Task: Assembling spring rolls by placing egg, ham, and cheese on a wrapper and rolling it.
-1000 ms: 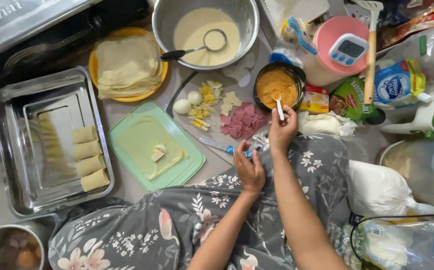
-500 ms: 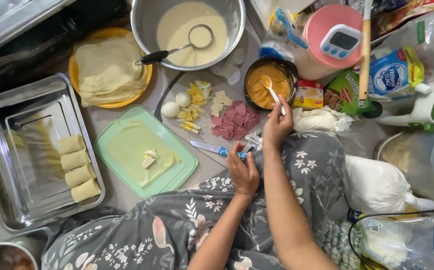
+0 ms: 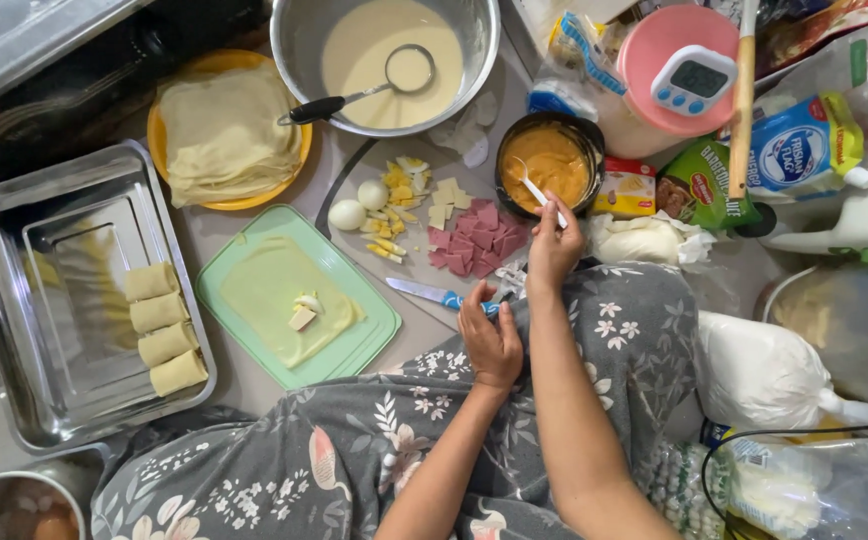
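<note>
Left hand (image 3: 491, 338) hides the knife (image 3: 434, 293) handle.

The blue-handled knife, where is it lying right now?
In the head view the blue-handled knife lies near the middle, on the board's near edge just below the pink meat pieces, its handle under the left hand.

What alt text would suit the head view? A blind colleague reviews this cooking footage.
Seen from above, a person's right hand holds a white spoon in a dark bowl of orange sauce, while the left hand rests by a blue-handled knife. Around them lie a green tray with a thin crepe, chopped fillings, a batter pot and a steel pan with four rolls.
</note>
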